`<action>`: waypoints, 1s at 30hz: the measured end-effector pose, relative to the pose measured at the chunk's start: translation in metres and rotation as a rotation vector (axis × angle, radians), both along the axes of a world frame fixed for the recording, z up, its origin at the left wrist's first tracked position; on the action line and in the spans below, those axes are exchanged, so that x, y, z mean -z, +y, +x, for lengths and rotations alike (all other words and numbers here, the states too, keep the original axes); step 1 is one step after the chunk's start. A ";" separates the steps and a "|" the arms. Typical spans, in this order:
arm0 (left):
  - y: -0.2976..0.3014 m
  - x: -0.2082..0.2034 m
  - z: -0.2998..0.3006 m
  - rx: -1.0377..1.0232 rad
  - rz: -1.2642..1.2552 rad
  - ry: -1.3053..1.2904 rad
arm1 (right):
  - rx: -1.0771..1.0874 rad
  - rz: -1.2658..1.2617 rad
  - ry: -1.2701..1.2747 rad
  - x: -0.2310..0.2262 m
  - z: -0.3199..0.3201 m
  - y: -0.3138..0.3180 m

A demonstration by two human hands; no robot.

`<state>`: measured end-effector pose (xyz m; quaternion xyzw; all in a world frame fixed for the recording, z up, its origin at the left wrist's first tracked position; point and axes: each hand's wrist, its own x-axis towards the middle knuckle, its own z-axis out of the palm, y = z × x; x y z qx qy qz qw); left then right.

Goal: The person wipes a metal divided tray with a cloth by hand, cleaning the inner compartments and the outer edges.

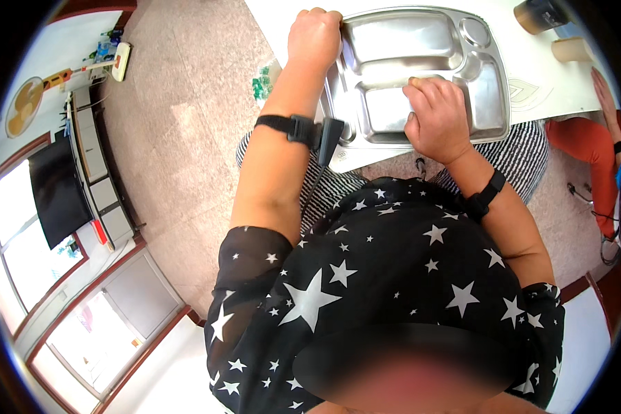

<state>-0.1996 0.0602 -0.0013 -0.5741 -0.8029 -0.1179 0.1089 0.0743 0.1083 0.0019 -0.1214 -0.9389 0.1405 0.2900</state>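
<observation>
A shiny steel divided tray lies on the white table in front of me, with several compartments of different sizes. My left hand is closed on the tray's far left edge, its fingers curled at the rim. My right hand is over the tray's near middle compartment, fingers bent and bunched, with the thumb below them. Whatever the right fingers pinch, if anything, is hidden or too small to tell. No food shows in the tray.
On the white table at the far right stand a dark container and a beige cup. Another person's hand rests by the table's right edge. A green-patterned item shows by the table's left side.
</observation>
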 end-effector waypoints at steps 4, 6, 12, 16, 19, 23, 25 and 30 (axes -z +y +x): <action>-0.010 -0.017 -0.012 -0.071 -0.138 -0.014 | -0.002 -0.012 0.019 0.002 -0.002 0.001; -0.019 -0.006 -0.025 -0.067 -0.089 -0.037 | 0.015 -0.012 0.022 0.003 -0.001 0.002; 0.001 0.006 -0.005 0.026 0.048 -0.030 | 0.016 -0.024 0.020 0.000 -0.001 0.001; -0.009 -0.010 -0.016 -0.021 -0.120 0.041 | -0.001 -0.061 0.020 0.001 0.000 0.000; -0.029 -0.012 -0.037 -0.095 -0.106 -0.043 | 0.016 -0.060 0.041 0.005 0.000 0.001; -0.038 -0.016 -0.032 -0.119 0.149 -0.248 | 0.019 -0.064 0.026 0.003 0.000 0.000; -0.023 -0.018 -0.007 0.052 0.198 -0.219 | 0.018 -0.062 0.022 0.004 0.000 0.000; -0.014 -0.008 0.001 0.024 -0.073 0.067 | 0.018 -0.059 0.036 0.003 0.001 -0.001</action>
